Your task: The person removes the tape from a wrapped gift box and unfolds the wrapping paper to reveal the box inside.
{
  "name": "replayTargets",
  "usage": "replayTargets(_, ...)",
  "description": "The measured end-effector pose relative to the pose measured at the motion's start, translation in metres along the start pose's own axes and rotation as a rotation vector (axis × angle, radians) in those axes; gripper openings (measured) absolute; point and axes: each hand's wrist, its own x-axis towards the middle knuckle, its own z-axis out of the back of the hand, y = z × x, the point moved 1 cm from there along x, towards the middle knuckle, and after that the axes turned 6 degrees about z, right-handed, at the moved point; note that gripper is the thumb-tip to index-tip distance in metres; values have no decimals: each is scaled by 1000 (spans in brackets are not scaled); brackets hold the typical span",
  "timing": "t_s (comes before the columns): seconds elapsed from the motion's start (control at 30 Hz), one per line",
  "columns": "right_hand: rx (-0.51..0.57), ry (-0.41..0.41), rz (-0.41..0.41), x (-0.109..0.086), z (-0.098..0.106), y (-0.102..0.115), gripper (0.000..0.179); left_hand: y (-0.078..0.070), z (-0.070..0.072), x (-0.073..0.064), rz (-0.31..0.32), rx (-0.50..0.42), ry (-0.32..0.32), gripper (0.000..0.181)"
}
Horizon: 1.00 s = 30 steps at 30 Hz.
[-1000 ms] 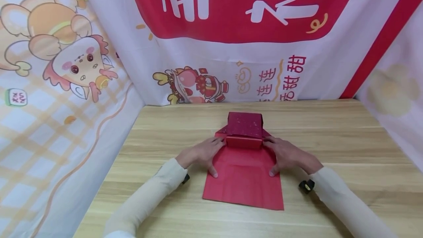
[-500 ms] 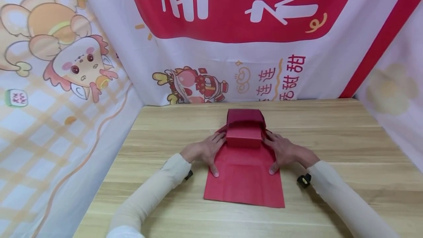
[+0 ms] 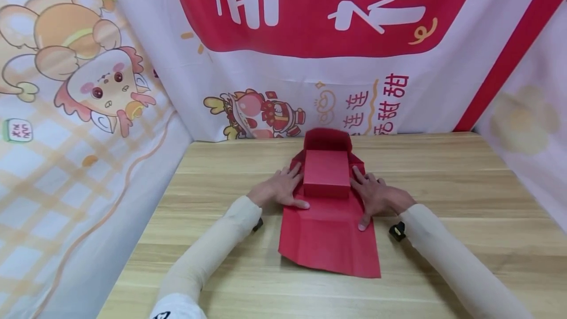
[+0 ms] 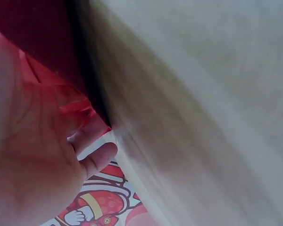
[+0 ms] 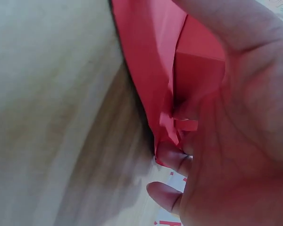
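Note:
A small red box (image 3: 326,174) lies flat on a sheet of red paper (image 3: 330,245) in the middle of the wooden table (image 3: 443,186). The paper's far end stands up behind the box. My left hand (image 3: 281,191) lies flat against the box's left side, with straight fingers pressing the folded paper there. My right hand (image 3: 374,196) does the same on the right side. The left wrist view shows my palm (image 4: 33,155) over red paper (image 4: 37,37). The right wrist view shows my palm (image 5: 236,141) against creased red paper (image 5: 146,56).
Printed cloth banners (image 3: 310,38) hang close behind the table and along both sides. Bare wood stretches to the left and right of the paper and along the near edge.
The box has tipped away from me and now lies flat with a plain red face up instead of the dark speckled face. Both hands have slid forward along its sides.

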Motion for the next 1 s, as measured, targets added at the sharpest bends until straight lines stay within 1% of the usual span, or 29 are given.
replayTargets(0.13,10,-15,-10,6,3,-6,138,2,3,10,32,7,-17,102)
replayTargets(0.27,26,-64,13,11,6,-12,131,3,4,16,48,55,-19,99)
replayTargets(0.33,45,-95,30,14,7,-15,127,3,5,19,27,74,-33,99)
replayTargets(0.43,68,-124,54,19,8,-20,124,3,7,23,-33,80,-82,98)
replayTargets(0.5,86,-138,65,22,8,-22,125,5,8,28,-71,43,-116,97)
replayTargets(0.6,101,-160,81,27,9,-24,126,10,6,34,-116,-16,-158,98)
replayTargets(0.67,90,-174,85,29,10,-26,128,14,4,37,-137,-75,-165,98)
replayTargets(0.7,84,-182,88,30,10,-27,128,15,2,39,-152,-101,-165,98)
replayTargets(0.77,60,-172,78,31,11,-28,132,18,0,41,-170,-156,-144,102)
replayTargets(0.83,38,-144,54,32,12,-30,138,20,0,41,-162,-203,-107,105)
replayTargets(0.9,36,-114,29,33,13,-31,141,21,1,40,-121,-218,-68,111)
replayTargets(0.93,34,-93,12,33,14,-31,143,20,2,40,-90,-216,-45,114)
replayTargets(1.0,40,-61,-21,33,14,-31,143,19,6,39,-20,-167,-9,120)
